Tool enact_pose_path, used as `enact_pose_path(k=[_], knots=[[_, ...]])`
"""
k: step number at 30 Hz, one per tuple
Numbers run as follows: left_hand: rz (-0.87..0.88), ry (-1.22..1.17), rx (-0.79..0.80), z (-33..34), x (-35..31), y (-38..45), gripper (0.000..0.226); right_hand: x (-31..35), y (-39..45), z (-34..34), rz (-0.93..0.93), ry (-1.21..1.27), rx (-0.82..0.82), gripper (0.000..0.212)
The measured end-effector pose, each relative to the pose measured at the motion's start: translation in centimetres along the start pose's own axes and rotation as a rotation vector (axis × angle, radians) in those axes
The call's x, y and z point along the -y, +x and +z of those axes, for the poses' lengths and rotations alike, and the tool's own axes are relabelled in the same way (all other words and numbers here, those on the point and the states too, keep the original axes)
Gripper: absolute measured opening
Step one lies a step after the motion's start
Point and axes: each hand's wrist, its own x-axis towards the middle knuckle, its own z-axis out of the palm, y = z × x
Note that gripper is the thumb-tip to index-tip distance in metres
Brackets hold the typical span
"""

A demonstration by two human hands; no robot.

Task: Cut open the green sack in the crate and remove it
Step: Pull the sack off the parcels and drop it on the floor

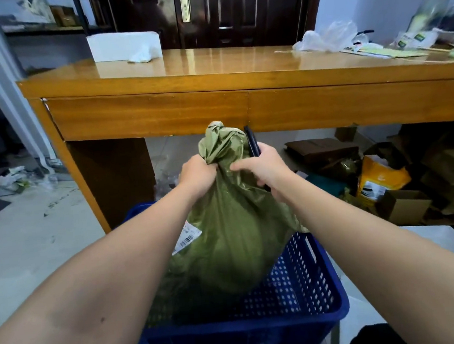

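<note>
A bulging green sack [226, 235] stands upright in a blue perforated plastic crate [309, 288], its tied neck sticking up. A white barcode label [186, 236] is stuck to its left side. My left hand [197, 174] is clenched on the gathered neck just below the knot. My right hand [266, 169] holds a black cutting tool [252, 141], blade end pointing up beside the neck, and its thumb presses on the sack. The sack's lower part is hidden behind my left forearm and the crate wall.
A wooden desk [241, 98] stands just beyond the crate, with a white box [125, 45] and plastic bags [326, 38] on top. Cardboard boxes [403, 204] and a yellow package [378, 176] crowd the floor at right. Litter lies on the floor at left.
</note>
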Motion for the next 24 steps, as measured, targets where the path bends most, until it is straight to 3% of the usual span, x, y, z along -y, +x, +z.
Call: enact_pose_path(k=[3, 5, 7, 9, 11, 13, 15, 16, 17, 20, 22, 24], knots=[[0.044, -0.043, -0.042, 0.1, -1.6, -0.6, 0.033, -0.7, -0.1, 0.6, 0.032, -0.166, 0.010, 0.053], [0.076, -0.115, -0.115, 0.3, -2.7, -1.1, 0.032, -0.7, 0.0, 1.2, 0.031, -0.187, -0.011, 0.041], [0.094, -0.222, -0.217, 0.1, -3.6, -1.2, 0.033, 0.1, 0.1, 1.5, 0.010, -0.149, -0.029, 0.011], [0.112, -0.280, -0.270, -0.3, -4.0, -1.2, 0.034, 1.1, 0.5, 1.7, -0.022, -0.142, -0.053, 0.022], [0.105, -0.175, -0.242, -0.9, -3.2, -1.0, 0.039, 1.4, 0.8, 1.7, -0.024, -0.075, -0.086, 0.027], [0.062, 0.062, -0.105, -1.1, -0.6, -1.2, 0.070, 1.3, 0.6, 1.5, 0.032, 0.085, -0.100, 0.025], [0.006, 0.033, 0.051, -0.7, 2.3, -1.4, 0.113, 1.5, 0.4, 1.1, 0.118, 0.327, -0.027, 0.020], [-0.005, -0.030, 0.086, -0.3, 3.1, -1.7, 0.122, 1.9, 0.3, 1.1, 0.169, 0.467, 0.044, 0.019], [-0.012, -0.070, 0.091, 0.6, 3.6, -2.0, 0.118, 2.3, 0.2, 1.3, 0.218, 0.600, 0.126, 0.020], [-0.008, -0.096, -0.031, 3.0, 3.0, -2.6, 0.070, 2.8, 0.0, 2.2, 0.285, 0.806, 0.261, 0.029], [-0.036, -0.130, -0.102, 3.4, 2.3, -2.7, 0.039, 2.4, 0.0, 2.0, 0.314, 0.876, 0.254, 0.029], [-0.035, -0.117, -0.194, 2.6, 1.8, -2.1, 0.030, 1.9, 0.1, 1.2, 0.304, 0.889, 0.210, 0.022]])
